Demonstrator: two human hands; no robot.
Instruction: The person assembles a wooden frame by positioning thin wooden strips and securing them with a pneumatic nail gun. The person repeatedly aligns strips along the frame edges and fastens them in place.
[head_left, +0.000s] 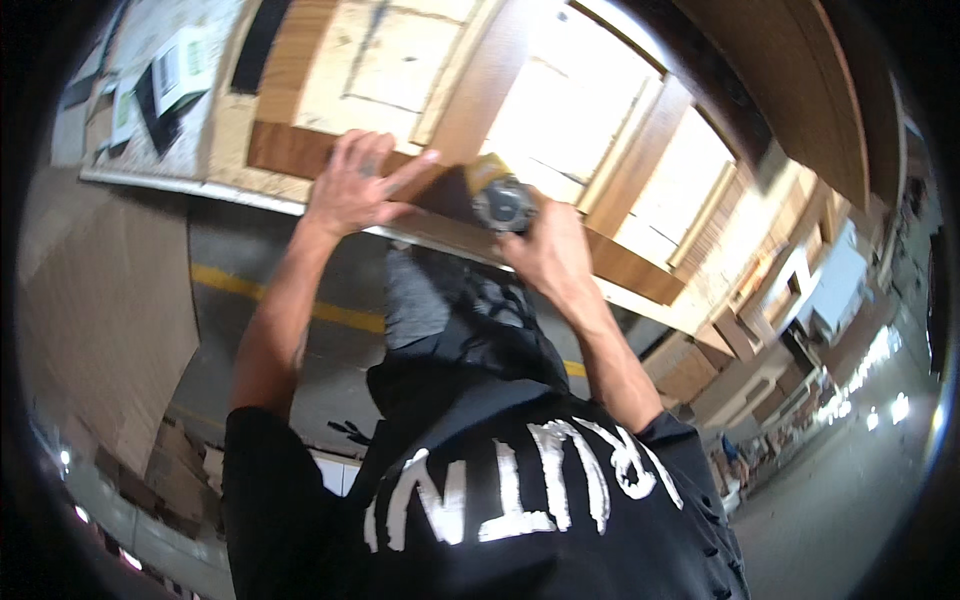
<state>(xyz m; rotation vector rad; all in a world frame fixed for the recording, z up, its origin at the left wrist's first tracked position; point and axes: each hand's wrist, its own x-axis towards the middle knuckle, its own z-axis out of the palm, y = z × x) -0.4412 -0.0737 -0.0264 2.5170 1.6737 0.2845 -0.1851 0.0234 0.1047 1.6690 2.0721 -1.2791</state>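
A brown wooden frame (630,262) with several crosspieces lies on the pale workbench. My left hand (352,190) rests on its near rail, fingers spread and thumb stretched toward the right. To the right of it, my right hand (555,245) is wrapped round a compact yellow and dark grey tool (503,203) with a rounded body. The tool is held at the same near rail, beside the foot of a crosspiece (487,80). Blur and my fingers hide its exact kind and its underside.
White-and-green paper pieces (182,70) lie at the bench's far left. A large brown panel (790,90) rises at the far right. Wood offcuts (750,325) are piled on the right. A cardboard-coloured board (100,290) stands left of me. The floor bears a yellow line (345,315).
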